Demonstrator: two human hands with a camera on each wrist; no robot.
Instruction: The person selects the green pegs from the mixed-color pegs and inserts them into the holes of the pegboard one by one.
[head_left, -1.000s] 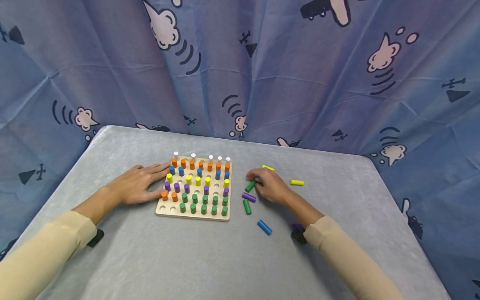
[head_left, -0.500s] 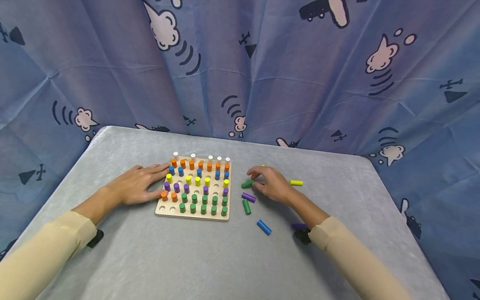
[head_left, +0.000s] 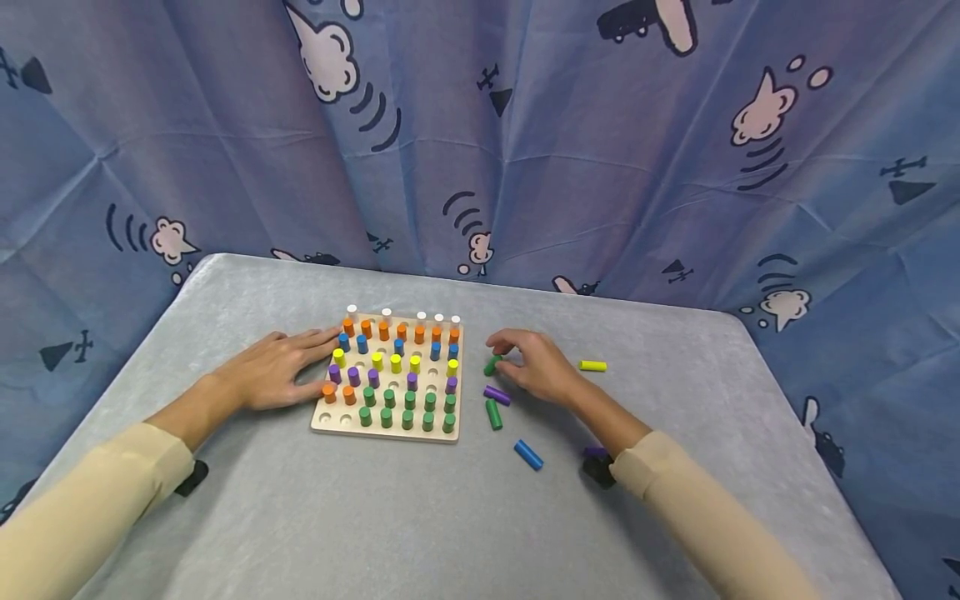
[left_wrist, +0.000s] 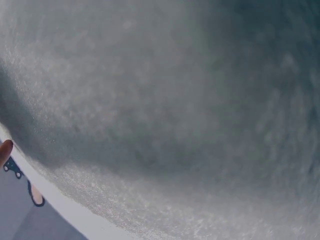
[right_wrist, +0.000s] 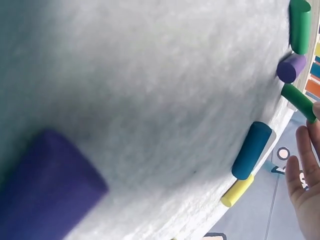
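A wooden pegboard [head_left: 347,429] with upright coloured pegs stands left of centre in the head view. Along its left side lies my left hand [head_left: 273,372], fingers extended, their tips touching the board's edge. My right hand [head_left: 538,367], right of the board, pinches a green peg [head_left: 492,366] between thumb and fingers; the peg is tilted. In the right wrist view that green peg [right_wrist: 297,101] reaches up to the fingertips of the right hand [right_wrist: 311,200]. Below it lie a purple peg [head_left: 497,395] and another green peg [head_left: 493,414]. The left wrist view shows mostly tabletop and one fingertip [left_wrist: 5,150].
A blue peg [head_left: 528,455] lies nearer the front, a yellow peg [head_left: 592,366] to the right. A purple peg [head_left: 596,452] is partly hidden by the right wrist. The right wrist view also shows a dark blue peg [right_wrist: 252,151]. A patterned curtain [head_left: 480,150] hangs behind the table [head_left: 375,525].
The green peg at my right fingertips has shifted slightly left and turned. My right hand has moved a little left, hiding the far yellow peg. My left hand has stayed put.
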